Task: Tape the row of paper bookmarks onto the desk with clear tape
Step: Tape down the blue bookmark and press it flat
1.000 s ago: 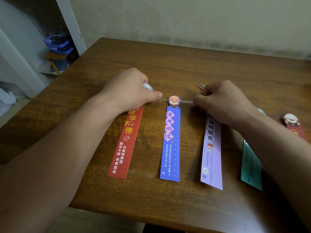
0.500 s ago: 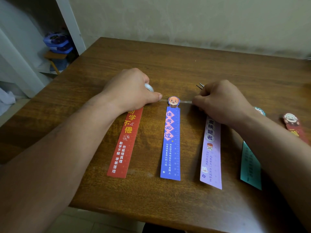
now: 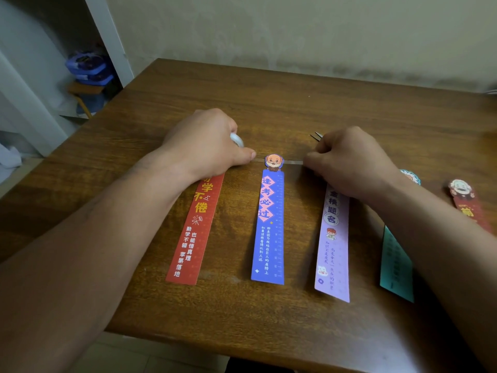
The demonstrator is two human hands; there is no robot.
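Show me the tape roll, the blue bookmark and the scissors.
tape roll [image 3: 237,139], head view, white rim showing under the left hand
blue bookmark [image 3: 269,227], head view, middle of strip
scissors [image 3: 315,136], head view, blade tips

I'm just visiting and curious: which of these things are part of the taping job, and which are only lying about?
Part of the job:
- red bookmark
- blue bookmark
- lilac bookmark
- teal bookmark
- far-right red bookmark
- clear tape strip
- tape roll in left hand
- right hand
- desk

Lying about:
- blue container beyond the desk
- dark metal tips behind the right hand
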